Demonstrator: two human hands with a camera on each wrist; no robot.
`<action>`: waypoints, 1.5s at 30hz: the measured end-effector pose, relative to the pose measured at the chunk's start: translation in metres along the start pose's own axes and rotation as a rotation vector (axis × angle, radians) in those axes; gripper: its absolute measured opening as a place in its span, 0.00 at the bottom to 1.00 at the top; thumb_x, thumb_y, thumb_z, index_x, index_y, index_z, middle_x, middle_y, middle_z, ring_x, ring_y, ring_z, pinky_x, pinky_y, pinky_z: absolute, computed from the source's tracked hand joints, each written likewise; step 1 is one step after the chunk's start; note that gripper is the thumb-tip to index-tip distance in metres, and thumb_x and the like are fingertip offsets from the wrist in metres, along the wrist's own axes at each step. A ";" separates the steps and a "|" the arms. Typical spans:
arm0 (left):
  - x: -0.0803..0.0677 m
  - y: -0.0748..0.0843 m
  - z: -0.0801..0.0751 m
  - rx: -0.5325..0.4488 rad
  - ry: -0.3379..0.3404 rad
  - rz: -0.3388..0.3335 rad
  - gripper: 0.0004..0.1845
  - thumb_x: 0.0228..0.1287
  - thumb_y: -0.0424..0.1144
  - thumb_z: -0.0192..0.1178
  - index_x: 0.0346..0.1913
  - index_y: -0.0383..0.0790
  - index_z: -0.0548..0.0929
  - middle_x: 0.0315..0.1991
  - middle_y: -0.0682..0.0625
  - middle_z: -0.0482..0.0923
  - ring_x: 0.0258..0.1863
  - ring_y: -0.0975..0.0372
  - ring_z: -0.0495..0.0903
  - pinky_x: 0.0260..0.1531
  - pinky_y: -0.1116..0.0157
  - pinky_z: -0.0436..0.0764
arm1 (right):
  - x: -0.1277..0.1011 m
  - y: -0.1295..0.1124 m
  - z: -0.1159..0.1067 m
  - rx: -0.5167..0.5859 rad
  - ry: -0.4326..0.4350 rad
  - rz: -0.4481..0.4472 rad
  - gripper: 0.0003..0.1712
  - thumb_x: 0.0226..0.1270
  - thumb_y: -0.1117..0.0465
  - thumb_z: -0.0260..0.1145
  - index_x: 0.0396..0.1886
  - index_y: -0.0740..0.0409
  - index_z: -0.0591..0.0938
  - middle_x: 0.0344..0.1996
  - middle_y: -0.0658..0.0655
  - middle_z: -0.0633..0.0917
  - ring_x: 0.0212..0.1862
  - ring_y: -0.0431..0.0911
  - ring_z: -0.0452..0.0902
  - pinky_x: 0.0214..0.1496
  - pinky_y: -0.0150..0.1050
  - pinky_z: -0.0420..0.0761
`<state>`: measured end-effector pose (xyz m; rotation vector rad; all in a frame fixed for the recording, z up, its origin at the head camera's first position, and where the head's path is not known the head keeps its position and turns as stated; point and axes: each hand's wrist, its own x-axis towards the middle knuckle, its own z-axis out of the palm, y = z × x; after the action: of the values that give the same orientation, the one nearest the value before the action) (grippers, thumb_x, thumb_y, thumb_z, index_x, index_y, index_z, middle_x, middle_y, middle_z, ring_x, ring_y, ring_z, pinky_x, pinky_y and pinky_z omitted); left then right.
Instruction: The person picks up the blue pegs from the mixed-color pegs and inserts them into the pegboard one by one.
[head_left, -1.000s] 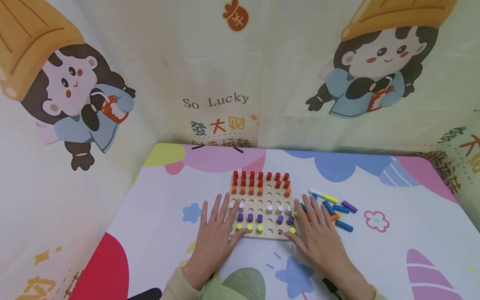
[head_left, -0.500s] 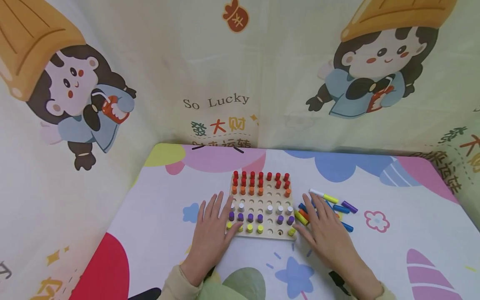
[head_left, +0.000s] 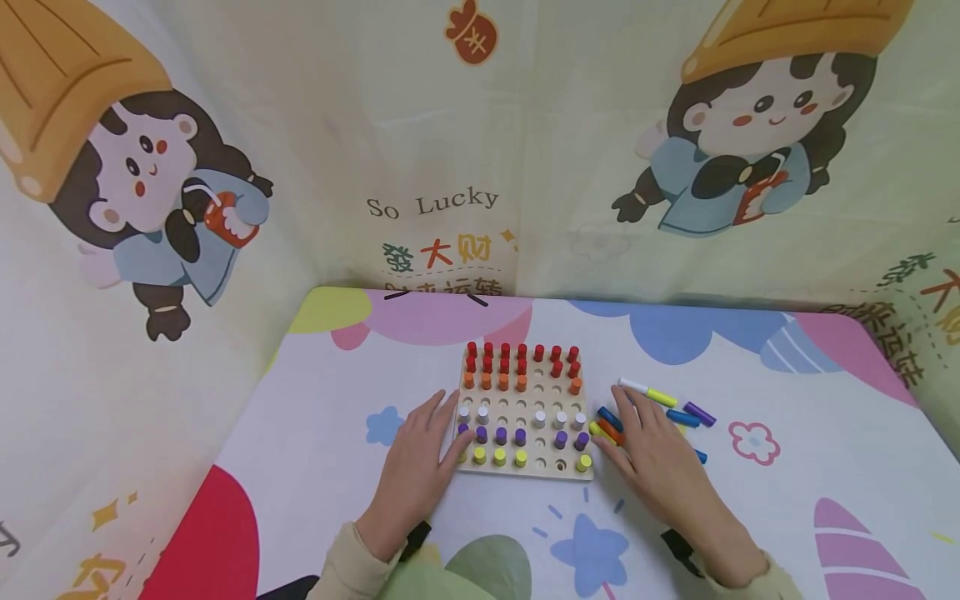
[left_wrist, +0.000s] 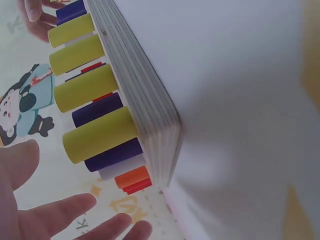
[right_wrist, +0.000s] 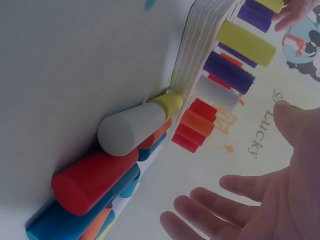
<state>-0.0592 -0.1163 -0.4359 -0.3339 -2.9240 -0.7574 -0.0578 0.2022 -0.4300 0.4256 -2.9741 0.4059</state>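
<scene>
A wooden pegboard (head_left: 525, 474) lies on the table with rows of upright pegs: red (head_left: 538, 353), orange (head_left: 503, 382), white (head_left: 560, 420), purple (head_left: 501, 435) and yellow (head_left: 499, 457). Several of its holes have no peg. My left hand (head_left: 416, 467) is at the board's left edge, fingers extended, holding nothing; the left wrist view shows its fingers apart beside a yellow corner peg (left_wrist: 100, 135). Over the loose pegs right of the board is my right hand (head_left: 656, 450), fingers spread and nothing gripped. It hides part of that pile.
Loose pegs lie close against the board's right side, among them a white peg (right_wrist: 130, 127), a red peg (right_wrist: 95, 180) and a blue peg (head_left: 682, 418). A purple peg (head_left: 699, 414) lies farther right. Printed curtains (head_left: 570, 167) rise behind the patterned table.
Both hands have drawn apart: the left has slid leftward off the board's pegs, the right has moved right over the loose pegs. Board and pegs look the same.
</scene>
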 end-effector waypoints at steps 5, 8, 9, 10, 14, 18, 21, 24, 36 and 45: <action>0.003 -0.001 0.000 -0.099 -0.019 -0.059 0.32 0.72 0.56 0.56 0.74 0.49 0.67 0.70 0.44 0.68 0.69 0.49 0.68 0.64 0.46 0.72 | 0.004 0.002 0.000 -0.010 0.019 -0.015 0.40 0.72 0.44 0.61 0.72 0.65 0.64 0.67 0.68 0.69 0.66 0.63 0.67 0.65 0.61 0.71; 0.004 -0.003 0.001 -0.171 -0.028 -0.100 0.31 0.72 0.55 0.56 0.73 0.50 0.68 0.69 0.47 0.69 0.69 0.51 0.68 0.64 0.46 0.72 | 0.007 0.004 0.000 -0.006 0.023 -0.025 0.36 0.71 0.48 0.64 0.68 0.67 0.68 0.65 0.69 0.71 0.65 0.63 0.69 0.63 0.60 0.74; 0.004 -0.004 0.001 -0.198 -0.032 -0.116 0.30 0.72 0.55 0.57 0.73 0.51 0.69 0.68 0.48 0.70 0.68 0.52 0.69 0.64 0.46 0.72 | 0.008 0.004 0.000 -0.002 0.020 -0.026 0.36 0.70 0.49 0.65 0.68 0.67 0.68 0.64 0.69 0.72 0.65 0.63 0.69 0.62 0.60 0.75; 0.004 -0.004 0.002 -0.233 -0.037 -0.133 0.30 0.72 0.55 0.56 0.72 0.51 0.69 0.68 0.49 0.71 0.67 0.53 0.70 0.64 0.47 0.72 | 0.009 0.005 0.000 0.004 0.017 -0.025 0.35 0.70 0.50 0.66 0.67 0.68 0.69 0.63 0.70 0.73 0.64 0.63 0.70 0.61 0.60 0.75; 0.006 -0.006 0.002 -0.372 -0.049 -0.181 0.27 0.73 0.54 0.55 0.71 0.52 0.71 0.62 0.52 0.74 0.57 0.56 0.76 0.57 0.50 0.77 | 0.013 0.006 0.000 0.031 0.019 -0.026 0.32 0.66 0.55 0.70 0.63 0.69 0.73 0.59 0.69 0.76 0.61 0.63 0.73 0.58 0.58 0.78; 0.007 -0.008 0.003 -0.431 -0.046 -0.198 0.26 0.74 0.54 0.54 0.69 0.50 0.73 0.57 0.52 0.77 0.48 0.59 0.77 0.48 0.57 0.79 | 0.015 0.007 0.000 0.049 0.031 -0.030 0.30 0.64 0.58 0.72 0.61 0.68 0.75 0.55 0.68 0.78 0.58 0.61 0.76 0.56 0.57 0.80; 0.009 -0.011 0.005 -0.447 -0.033 -0.200 0.25 0.73 0.53 0.55 0.68 0.49 0.74 0.55 0.52 0.78 0.46 0.61 0.78 0.46 0.60 0.80 | 0.017 0.008 0.001 0.056 0.033 -0.035 0.29 0.62 0.59 0.73 0.60 0.67 0.76 0.53 0.67 0.79 0.55 0.60 0.77 0.54 0.56 0.81; 0.011 -0.015 0.008 -0.463 -0.019 -0.195 0.25 0.74 0.53 0.54 0.67 0.47 0.75 0.54 0.52 0.78 0.47 0.61 0.79 0.47 0.60 0.81 | 0.019 0.009 0.001 0.059 0.021 -0.035 0.28 0.62 0.59 0.73 0.59 0.67 0.77 0.52 0.66 0.80 0.53 0.58 0.79 0.53 0.55 0.82; 0.017 -0.023 0.012 -0.530 -0.001 -0.223 0.21 0.76 0.49 0.52 0.63 0.44 0.79 0.52 0.48 0.82 0.47 0.60 0.82 0.51 0.58 0.81 | 0.028 0.011 -0.003 0.075 -0.086 0.043 0.25 0.62 0.62 0.73 0.57 0.65 0.80 0.53 0.67 0.81 0.56 0.62 0.78 0.56 0.58 0.80; 0.021 -0.023 0.015 -0.580 -0.041 -0.243 0.19 0.77 0.46 0.51 0.63 0.41 0.79 0.54 0.44 0.83 0.43 0.61 0.84 0.43 0.67 0.84 | 0.032 0.011 -0.001 0.091 -0.084 0.013 0.20 0.62 0.64 0.72 0.53 0.65 0.82 0.53 0.69 0.82 0.58 0.64 0.77 0.57 0.59 0.78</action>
<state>-0.0861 -0.1248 -0.4560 -0.0292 -2.7471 -1.6507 -0.0914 0.2043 -0.4266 0.4429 -3.0494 0.5400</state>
